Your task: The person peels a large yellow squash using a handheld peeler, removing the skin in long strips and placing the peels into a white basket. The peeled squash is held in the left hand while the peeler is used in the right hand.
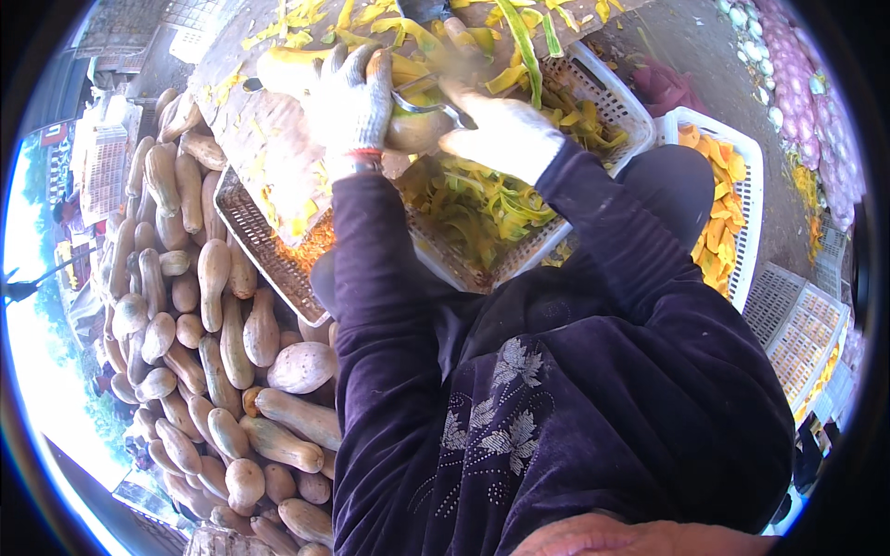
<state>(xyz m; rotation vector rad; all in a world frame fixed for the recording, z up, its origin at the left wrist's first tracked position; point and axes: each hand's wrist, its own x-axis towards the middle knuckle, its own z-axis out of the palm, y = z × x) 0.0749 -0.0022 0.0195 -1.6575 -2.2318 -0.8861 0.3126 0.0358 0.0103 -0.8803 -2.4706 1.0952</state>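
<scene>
My left hand (pixel 353 101), in a knitted work glove, rests closed on a partly peeled squash (pixel 292 69) whose yellow flesh shows at its upper left end. My right hand (pixel 497 128), also gloved and slightly blurred, grips a metal peeler (pixel 424 106) with a curved frame, close to the squash. The unpeeled lower part of a squash (pixel 417 132) lies between my hands. Under them is a wooden board (pixel 243 132) strewn with green and yellow peel strips (pixel 521 42). Whether the peeler's blade touches the skin is hard to tell.
Peelings fill a plastic crate (pixel 480 201) below the board. A white crate (pixel 754 181) of orange squash pieces stands at right. Another crate (pixel 261 257) with orange scraps is at left, beside a large heap of whole squashes (pixel 215 278). Net sacks of onions (pixel 786 83) lie upper right.
</scene>
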